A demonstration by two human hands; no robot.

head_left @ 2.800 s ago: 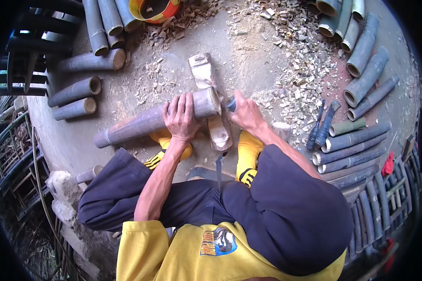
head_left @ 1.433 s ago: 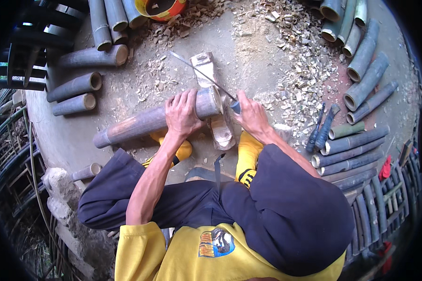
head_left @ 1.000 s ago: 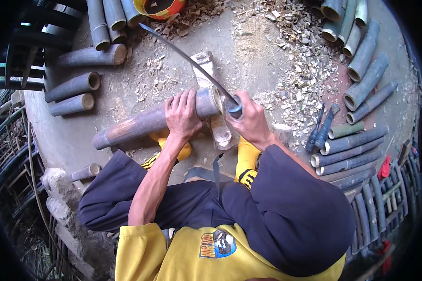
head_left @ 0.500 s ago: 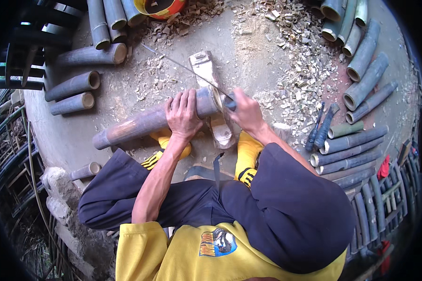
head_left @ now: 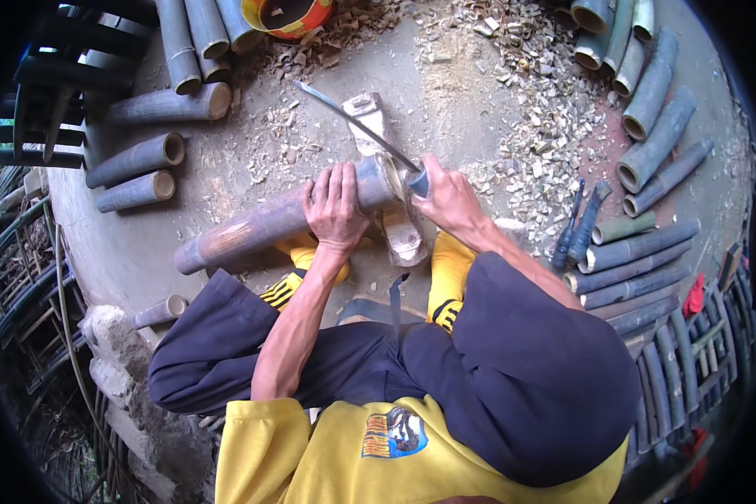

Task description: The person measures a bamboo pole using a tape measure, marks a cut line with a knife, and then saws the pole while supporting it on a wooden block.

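A thick bamboo tube [head_left: 256, 225] lies slantwise before me, its right end resting across a worn wooden block [head_left: 366, 119]. My left hand [head_left: 338, 206] grips the tube from above near that end, fingers wrapped over it. In my right hand [head_left: 449, 200] is the dark handle of a long knife [head_left: 349, 113], closed in my fingers beside the tube's cut end. Its blade points up and left, passing over the block. Whether the blade touches the tube's rim I cannot tell.
Cut bamboo pieces [head_left: 134, 160] lie at the left, more [head_left: 655, 160] at the right. Wood chips [head_left: 529, 126] cover the far floor. A red-yellow bucket [head_left: 307, 21] stands at the top. Two dark wrapped tools [head_left: 584, 223] lie right of me. Rough stone [head_left: 113, 336] edges the left.
The knife's blade has turned, now showing its broader side, and its tip has come a little right. My left hand still holds the tube in about the same place.
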